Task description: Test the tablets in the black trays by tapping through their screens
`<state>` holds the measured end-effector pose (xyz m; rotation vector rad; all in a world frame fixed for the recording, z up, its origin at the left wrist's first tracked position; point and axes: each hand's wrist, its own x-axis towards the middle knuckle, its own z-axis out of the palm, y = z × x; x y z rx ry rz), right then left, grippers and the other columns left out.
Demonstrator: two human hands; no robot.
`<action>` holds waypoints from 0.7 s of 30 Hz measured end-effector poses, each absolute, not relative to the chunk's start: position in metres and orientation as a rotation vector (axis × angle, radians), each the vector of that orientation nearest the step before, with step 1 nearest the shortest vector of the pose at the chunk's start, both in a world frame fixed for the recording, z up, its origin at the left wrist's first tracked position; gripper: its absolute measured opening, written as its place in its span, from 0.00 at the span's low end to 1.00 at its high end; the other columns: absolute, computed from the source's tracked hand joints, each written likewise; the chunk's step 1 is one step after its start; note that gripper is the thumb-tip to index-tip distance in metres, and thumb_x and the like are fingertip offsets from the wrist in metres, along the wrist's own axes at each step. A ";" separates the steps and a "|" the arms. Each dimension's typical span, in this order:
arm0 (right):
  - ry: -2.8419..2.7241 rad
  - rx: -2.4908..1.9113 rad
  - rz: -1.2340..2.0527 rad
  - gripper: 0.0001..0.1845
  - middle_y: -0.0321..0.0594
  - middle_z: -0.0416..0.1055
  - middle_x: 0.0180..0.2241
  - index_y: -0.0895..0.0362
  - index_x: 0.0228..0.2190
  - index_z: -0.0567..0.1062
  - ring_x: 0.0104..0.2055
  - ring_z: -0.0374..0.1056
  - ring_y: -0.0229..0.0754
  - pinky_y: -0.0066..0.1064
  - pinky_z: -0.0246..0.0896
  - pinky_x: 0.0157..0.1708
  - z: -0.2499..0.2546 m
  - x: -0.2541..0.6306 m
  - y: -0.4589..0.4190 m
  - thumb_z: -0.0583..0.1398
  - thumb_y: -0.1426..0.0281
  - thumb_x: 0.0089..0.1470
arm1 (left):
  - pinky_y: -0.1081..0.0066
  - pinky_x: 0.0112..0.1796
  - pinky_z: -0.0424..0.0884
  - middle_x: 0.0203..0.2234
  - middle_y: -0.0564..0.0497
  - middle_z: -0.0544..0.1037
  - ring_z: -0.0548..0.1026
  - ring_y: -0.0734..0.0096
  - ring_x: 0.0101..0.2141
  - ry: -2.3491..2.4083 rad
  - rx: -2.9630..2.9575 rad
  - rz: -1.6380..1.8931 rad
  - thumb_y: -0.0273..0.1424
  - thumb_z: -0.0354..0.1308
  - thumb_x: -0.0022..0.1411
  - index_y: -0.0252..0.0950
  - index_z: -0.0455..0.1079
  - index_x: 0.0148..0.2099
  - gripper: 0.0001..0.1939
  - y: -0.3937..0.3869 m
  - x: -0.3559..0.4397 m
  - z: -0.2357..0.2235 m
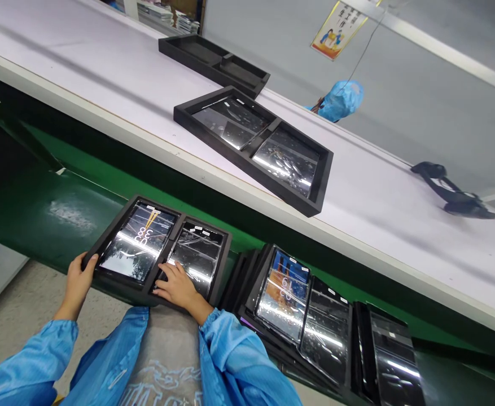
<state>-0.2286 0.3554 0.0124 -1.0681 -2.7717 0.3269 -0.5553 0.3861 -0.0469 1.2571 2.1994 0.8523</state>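
My left hand (80,279) grips the near left corner of a black two-compartment tray (226,254). Two tablets lie in it face up. The left tablet (139,242) has a lit lock screen; the right tablet (198,256) is dark, with glare and white stickers. My right hand (179,286) rests with fingers spread on the near left part of the right tablet, beside the tray's divider. Whatever is beneath its palm is hidden.
Stacked trays with tablets (283,293) stand to the right on the green lower shelf (39,197). Above on the white bench (103,96) are a tray of two tablets (253,149), a black tray without tablets (213,59) and a dark handheld object (454,192). Someone's blue cap (342,101) shows beyond.
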 end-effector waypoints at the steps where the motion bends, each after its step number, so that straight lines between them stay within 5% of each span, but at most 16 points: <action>1: -2.771 -1.066 0.321 0.20 0.47 0.59 0.63 0.52 0.41 0.77 0.64 0.54 0.49 0.50 0.48 0.63 0.012 -0.229 0.355 0.53 0.53 0.64 | 0.59 0.54 0.67 0.47 0.41 0.73 0.70 0.57 0.49 2.188 1.235 0.848 0.50 0.46 0.62 0.31 0.66 0.53 0.30 0.387 -0.556 -0.046; 21: -2.769 -1.085 0.304 0.19 0.46 0.59 0.63 0.52 0.41 0.77 0.65 0.53 0.48 0.48 0.47 0.64 0.011 -0.229 0.352 0.54 0.54 0.64 | 0.57 0.56 0.64 0.49 0.43 0.73 0.70 0.55 0.50 2.154 1.127 0.849 0.50 0.48 0.60 0.33 0.66 0.53 0.28 0.390 -0.558 -0.041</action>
